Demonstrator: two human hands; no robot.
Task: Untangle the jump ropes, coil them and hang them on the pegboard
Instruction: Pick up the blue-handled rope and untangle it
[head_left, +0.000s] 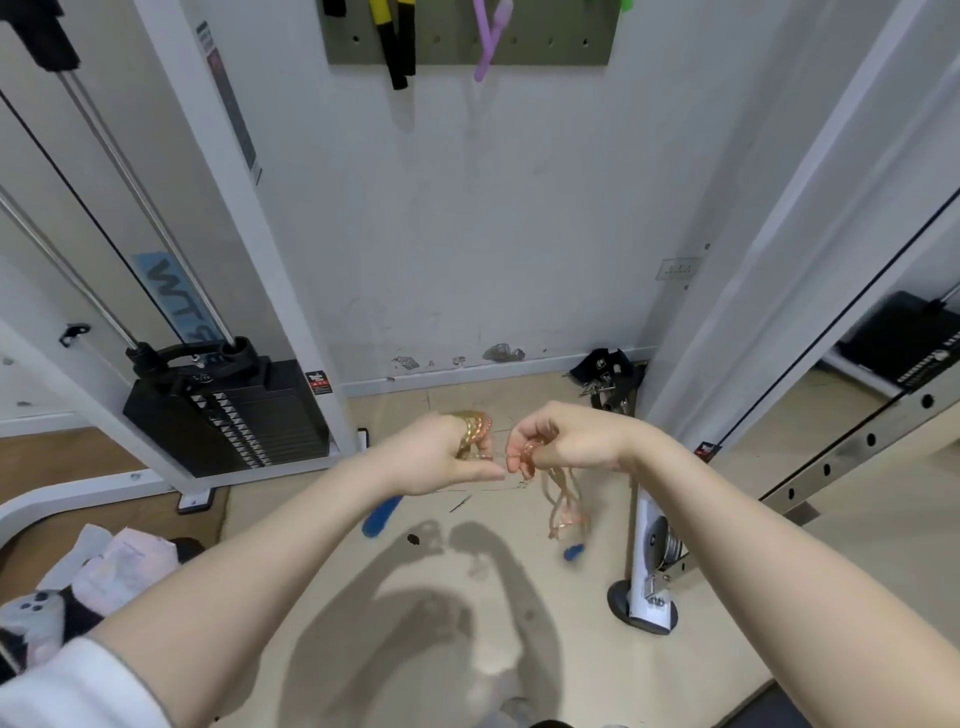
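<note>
Rope: thin clear orange plastic jump rope (561, 499), light, limp, slippery; blue handles (382, 515) dangle.
Hands: left hand (441, 457) wears coils; right hand (545, 441) pinches loose strands.
Hold: by coils.

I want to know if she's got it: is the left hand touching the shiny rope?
Touching. In the head view the jump rope is coiled around the fingers of the left hand, with no gap between them.

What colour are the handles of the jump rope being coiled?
Blue; both handles dangle below the hands, best seen in the head view.
</note>
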